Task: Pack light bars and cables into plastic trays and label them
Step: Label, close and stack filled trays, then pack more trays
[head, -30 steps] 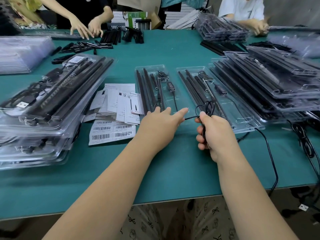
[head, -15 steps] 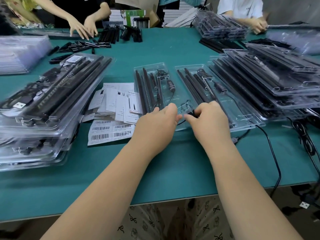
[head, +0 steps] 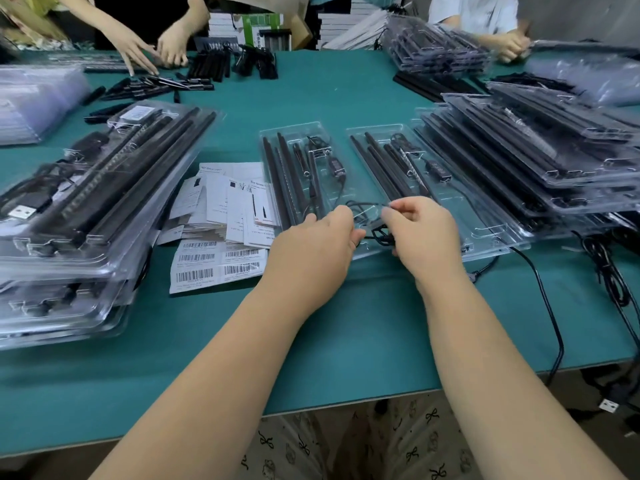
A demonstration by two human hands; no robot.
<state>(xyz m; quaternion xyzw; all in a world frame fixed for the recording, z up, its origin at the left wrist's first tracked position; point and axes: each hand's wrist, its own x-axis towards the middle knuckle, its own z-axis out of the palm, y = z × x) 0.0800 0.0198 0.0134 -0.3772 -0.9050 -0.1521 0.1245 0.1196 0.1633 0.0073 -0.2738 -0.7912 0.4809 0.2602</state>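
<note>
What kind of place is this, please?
Probably a packing line in a small factory or workshop: stacks of filled plastic trays, loose barcode labels on a green table, and other workers' hands sorting parts.

Two open trays [head: 301,133] [head: 446,199] side by side on counter [head: 311,341] before me; label sheets [head: 221,261] left of them, filled tray stack [head: 86,216] farther left, another stack [head: 540,157] right; my hands [head: 311,258] [head: 426,237] at trays' near ends.
</note>
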